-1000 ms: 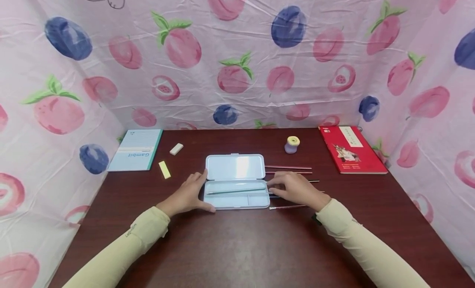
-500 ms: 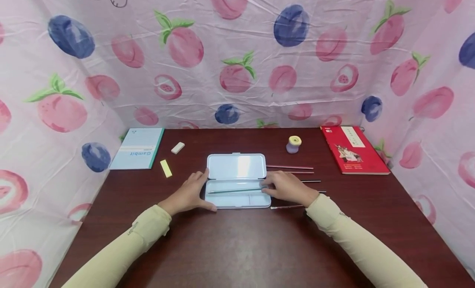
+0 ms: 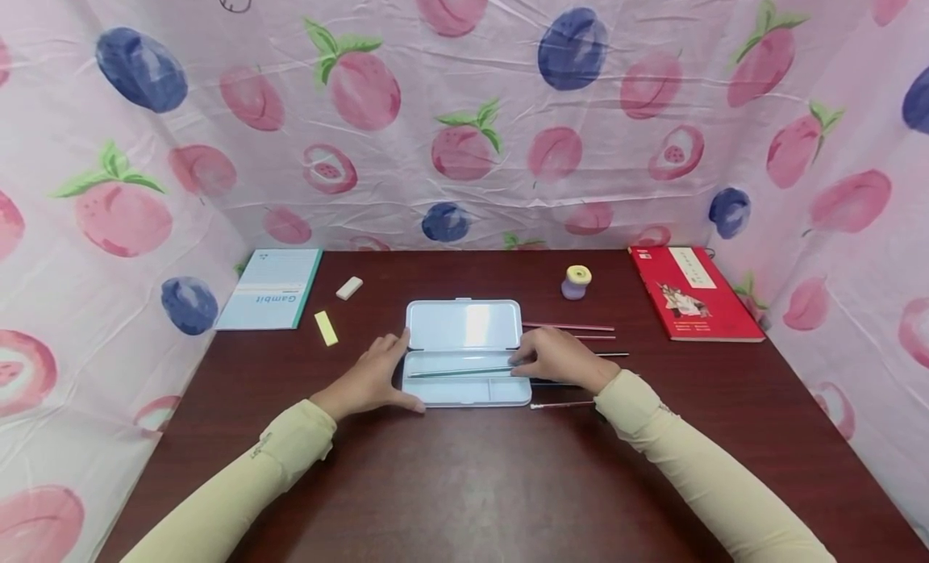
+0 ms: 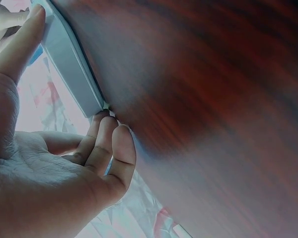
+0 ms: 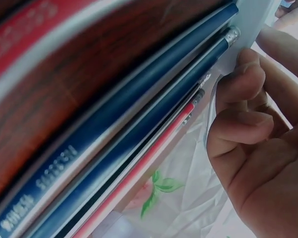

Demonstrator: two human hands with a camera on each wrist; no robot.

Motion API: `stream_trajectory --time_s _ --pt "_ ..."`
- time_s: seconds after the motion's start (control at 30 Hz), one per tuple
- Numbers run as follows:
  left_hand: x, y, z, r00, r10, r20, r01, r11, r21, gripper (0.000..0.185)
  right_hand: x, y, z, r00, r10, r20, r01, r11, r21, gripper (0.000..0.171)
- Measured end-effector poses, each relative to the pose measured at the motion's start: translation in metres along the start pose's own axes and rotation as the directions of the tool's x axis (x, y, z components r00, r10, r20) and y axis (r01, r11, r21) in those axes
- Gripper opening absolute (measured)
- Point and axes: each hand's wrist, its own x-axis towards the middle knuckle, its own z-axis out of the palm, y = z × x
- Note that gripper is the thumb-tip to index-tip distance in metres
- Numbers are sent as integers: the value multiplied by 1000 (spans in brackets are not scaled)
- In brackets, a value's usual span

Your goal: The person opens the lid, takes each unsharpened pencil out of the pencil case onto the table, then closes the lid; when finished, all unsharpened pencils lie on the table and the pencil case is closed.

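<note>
Open pale-blue plastic pencil case (image 3: 464, 353) sits mid-table on the dark red-brown wooden table (image 3: 464, 482), lid laid back flat; one long teal pencil (image 3: 460, 373) lies in the tray's upper slot. Left hand (image 3: 370, 379) braces the case's left end — thumb along the near edge, fingers straight against the side wall, not clenched, grasping nothing. Right hand (image 3: 555, 357) is at the case's right end, fingers curled at the wall; the right wrist view shows the fingertips (image 5: 248, 64) touching the pale plastic edge w/ dark-blue pencils (image 5: 154, 119) just beside. Can't tell if it's pinching a pencil or just resting there.

More thin red and dark pencils (image 3: 581, 329) lie on the table right of the case, approx. parallel.

To do this bit well, I'd judge: keep the left hand steady so the light case doesn't skid, and lay each pencil lengthwise in the slot — ends inside the walls, else the lid won't close.
</note>
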Motion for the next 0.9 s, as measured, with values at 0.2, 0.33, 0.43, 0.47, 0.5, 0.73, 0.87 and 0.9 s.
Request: stream_trajectory --time_s 0.2,0.33,0.43,0.47,0.5,0.73,0.87,0.9 --pt "0 0 0 1000 2 -1 -2 1000 3 136 5 -1 -3 999 48 18 -48 999 9 19" --pt "0 0 0 1000 -3 0 3 1000 -2 136 7 -3 -1 998 64 10 -64 998 -21 20" --pt "0 0 0 1000 -4 -3 4 1000 -4 136 7 -6 2 999 33 -15 -34 996 -80 17" --pt "0 0 0 1000 -4 -3 4 1000 -4 136 6 -6 3 1000 18 -25 -21 995 -101 16" --pt "0 0 0 1000 -5 -3 5 1000 -5 136 6 -6 5 999 2 -37 -7 993 -121 14" --pt "1 -3 1 999 31 -11 -30 999 12 138 6 -4 12 993 -69 -96 51 982 -181 5" --pt "1 -4 0 999 32 -13 -31 999 9 139 7 -4 13 992 -76 -101 57 981 -184 6" --pt "1 -4 0 999 32 -14 -32 999 9 139 7 -5 13 992 -72 -102 52 982 -182 7"
